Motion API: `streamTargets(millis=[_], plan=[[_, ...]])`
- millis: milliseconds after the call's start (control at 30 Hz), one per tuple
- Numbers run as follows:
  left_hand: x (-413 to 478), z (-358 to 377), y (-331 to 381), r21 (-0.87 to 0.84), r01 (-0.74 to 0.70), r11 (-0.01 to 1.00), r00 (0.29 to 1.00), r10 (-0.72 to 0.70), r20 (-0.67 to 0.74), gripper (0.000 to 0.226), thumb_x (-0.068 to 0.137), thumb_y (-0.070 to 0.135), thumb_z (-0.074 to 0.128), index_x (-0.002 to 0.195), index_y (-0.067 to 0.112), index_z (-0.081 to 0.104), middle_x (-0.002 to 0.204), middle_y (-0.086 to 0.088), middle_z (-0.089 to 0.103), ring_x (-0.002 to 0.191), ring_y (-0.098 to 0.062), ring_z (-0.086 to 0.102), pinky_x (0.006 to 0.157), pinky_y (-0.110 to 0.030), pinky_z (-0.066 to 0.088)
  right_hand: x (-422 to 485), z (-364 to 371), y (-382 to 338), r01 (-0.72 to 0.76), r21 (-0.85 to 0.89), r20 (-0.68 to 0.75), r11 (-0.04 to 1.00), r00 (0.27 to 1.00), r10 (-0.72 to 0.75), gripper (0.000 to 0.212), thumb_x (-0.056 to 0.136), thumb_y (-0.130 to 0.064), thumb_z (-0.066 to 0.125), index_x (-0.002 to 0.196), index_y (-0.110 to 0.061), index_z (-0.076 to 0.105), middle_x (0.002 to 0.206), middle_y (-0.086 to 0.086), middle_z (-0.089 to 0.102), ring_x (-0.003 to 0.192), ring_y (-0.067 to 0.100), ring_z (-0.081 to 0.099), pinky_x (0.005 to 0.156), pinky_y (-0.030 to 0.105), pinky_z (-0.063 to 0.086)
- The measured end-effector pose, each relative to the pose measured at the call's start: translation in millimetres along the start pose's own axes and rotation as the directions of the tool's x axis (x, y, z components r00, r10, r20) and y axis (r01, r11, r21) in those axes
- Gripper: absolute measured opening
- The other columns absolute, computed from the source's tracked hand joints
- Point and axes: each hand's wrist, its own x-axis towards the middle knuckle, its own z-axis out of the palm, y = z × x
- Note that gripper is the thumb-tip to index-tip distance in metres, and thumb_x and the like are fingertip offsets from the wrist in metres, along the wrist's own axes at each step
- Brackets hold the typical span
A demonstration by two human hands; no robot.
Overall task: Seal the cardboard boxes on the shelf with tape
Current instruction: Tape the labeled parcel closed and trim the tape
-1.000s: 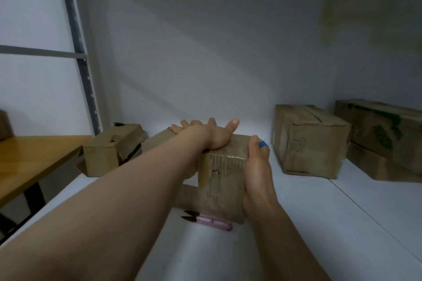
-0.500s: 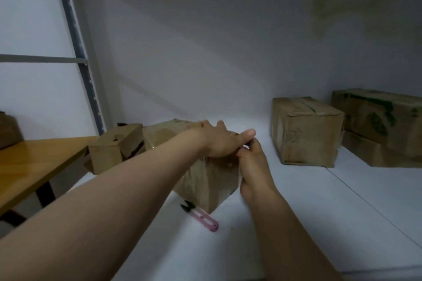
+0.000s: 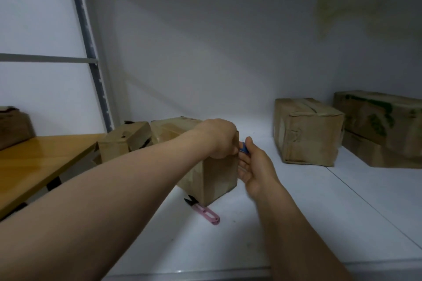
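A small worn cardboard box stands on the white shelf, turned with one corner toward me. My left hand lies over its top right edge with the fingers curled down onto the cardboard. My right hand is just right of the box, thumb up, pinching a small blue tape roll close to my left fingers. Whether any tape stretches between roll and box cannot be seen. Pink thread snips lie on the shelf at the box's near corner.
A smaller open box sits behind on the left. A taped box stands to the right, with two stacked boxes beyond it. A wooden table adjoins the shelf's left side, past the metal upright.
My left hand went from lying flat on the box top to curling over its right edge. My right hand came off the box's side, and the blue roll shows now.
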Motion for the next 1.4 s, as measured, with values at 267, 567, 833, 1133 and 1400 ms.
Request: streamTargets(millis=[267, 567, 833, 1133, 1400], plan=[[-15, -62, -66, -0.35, -0.019, 0.936, 0.991, -0.029, -0.131, 0.056, 0.087, 0.044, 0.073, 0.134, 0.015, 0.06, 0.125, -0.001, 0.065, 0.113, -0.022, 0.062, 0.101, -0.034, 0.048, -14, 10, -18, 0.312, 0.148, 0.256, 0.939, 0.905, -0.341, 0.05, 0.09, -0.05, 0.06, 0.131, -0.02, 0.061, 0.121, 0.003, 0.072, 0.118, 0.02, 0.063, 0.096, 0.038, 0.046], [-9, -78, -102, -0.556, -0.023, 0.831, 0.999, -0.001, -0.044, 0.033, 0.102, 0.035, 0.055, 0.13, 0.021, 0.065, 0.118, 0.001, 0.071, 0.113, -0.022, 0.066, 0.087, -0.032, 0.052, -25, 26, -14, 0.527, -0.089, 0.522, 0.845, 0.748, -0.411, 0.105, 0.062, -0.058, 0.086, 0.149, -0.045, 0.029, 0.136, -0.017, 0.06, 0.126, 0.007, 0.057, 0.092, 0.021, 0.052], [25, -39, -62, -0.087, 0.187, 0.978, 0.963, -0.2, -0.178, 0.103, 0.079, 0.092, 0.011, 0.16, 0.029, 0.001, 0.165, -0.01, 0.021, 0.151, -0.036, 0.019, 0.119, -0.061, 0.012, -23, 25, -10, 0.626, -0.226, 0.446, 0.747, 0.748, -0.492, 0.077, 0.086, -0.032, 0.07, 0.152, -0.037, 0.03, 0.128, -0.017, 0.065, 0.116, 0.001, 0.062, 0.092, 0.02, 0.053], [5, -42, -59, -0.137, 0.171, 0.976, 0.974, -0.188, -0.122, 0.112, 0.075, 0.094, 0.005, 0.159, 0.021, -0.01, 0.167, -0.011, -0.011, 0.153, -0.031, -0.015, 0.121, -0.059, -0.007, -21, 28, -4, 0.577, -0.348, 0.386, 0.739, 0.806, -0.448, 0.068, 0.092, -0.019, 0.069, 0.147, -0.035, 0.032, 0.123, -0.017, 0.064, 0.108, -0.006, 0.063, 0.09, 0.018, 0.055], [-39, -15, -51, -0.066, 0.191, 0.979, 0.966, -0.199, -0.165, 0.121, 0.079, 0.071, 0.065, 0.158, 0.026, -0.015, 0.167, -0.006, -0.017, 0.152, -0.037, -0.013, 0.114, -0.074, 0.007, -17, 30, -2, 0.578, -0.295, 0.411, 0.761, 0.796, -0.445, 0.06, 0.092, -0.006, 0.067, 0.144, -0.026, 0.044, 0.124, -0.01, 0.068, 0.117, 0.008, 0.064, 0.095, 0.029, 0.054]])
